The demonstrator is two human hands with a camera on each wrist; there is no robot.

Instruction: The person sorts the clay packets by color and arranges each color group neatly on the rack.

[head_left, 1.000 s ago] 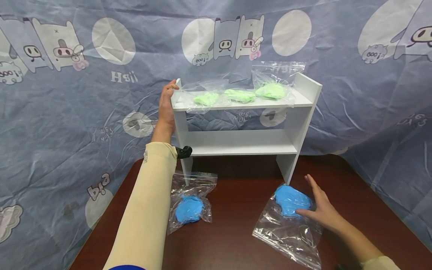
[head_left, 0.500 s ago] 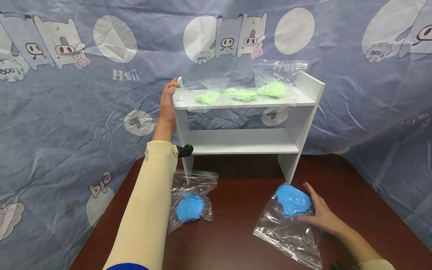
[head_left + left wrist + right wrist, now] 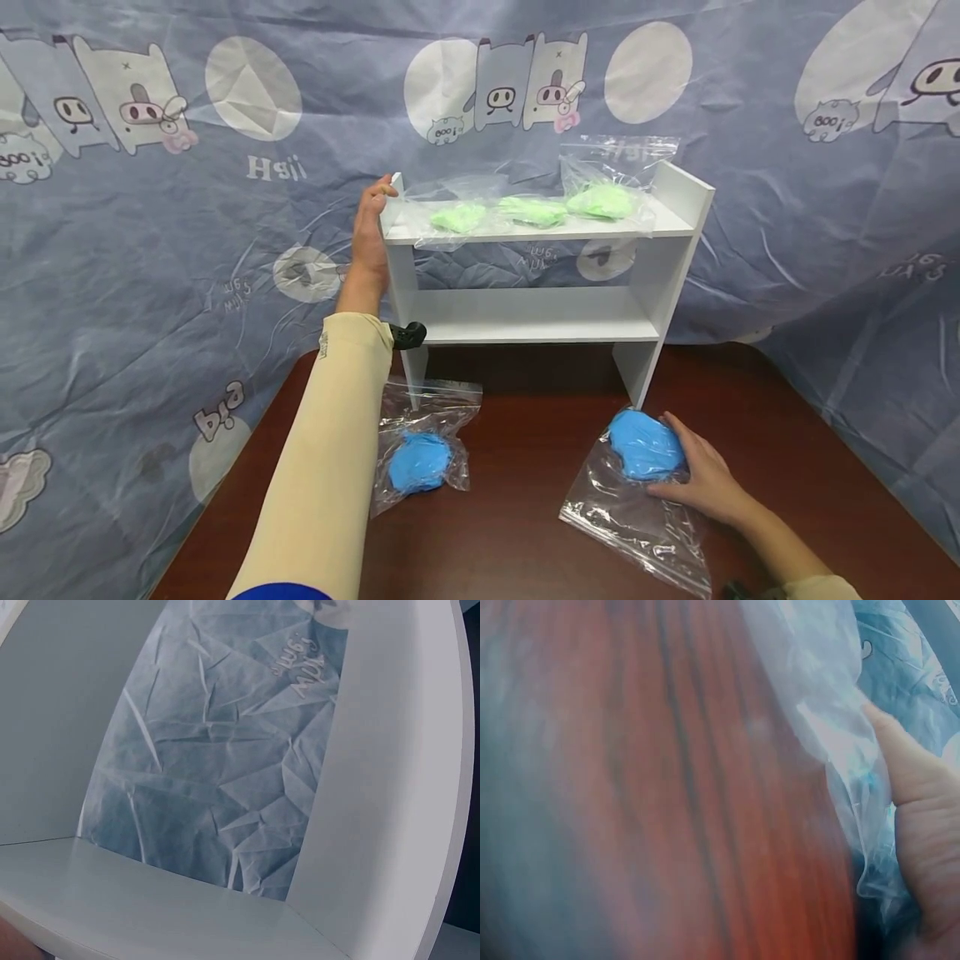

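Observation:
A white two-tier shelf [image 3: 540, 315] stands on the dark wooden table. My left hand [image 3: 369, 233] grips the top of its left side panel, with the fingertips bent over the edge. In the left wrist view the inner faces of the shelf panels [image 3: 390, 772] fill much of the picture. A clear zip bag [image 3: 637, 521] with a soft blue lump [image 3: 647, 446] lies at the foot of the right side panel. My right hand [image 3: 708, 479] holds that bag around the lump, fingers along its right side and thumb at its near edge. The right wrist view shows the thumb [image 3: 911, 761] against the plastic.
Three clear bags with light green contents [image 3: 532, 212] lie in a row on the top shelf board. Another zip bag with a blue lump [image 3: 420, 462] lies on the table [image 3: 517, 500] at the left, beside my left forearm. A printed blue-grey cloth [image 3: 180, 250] hangs behind.
My right hand has come in from the right and closed around the blue lump in its bag. The left hand keeps its place on the shelf.

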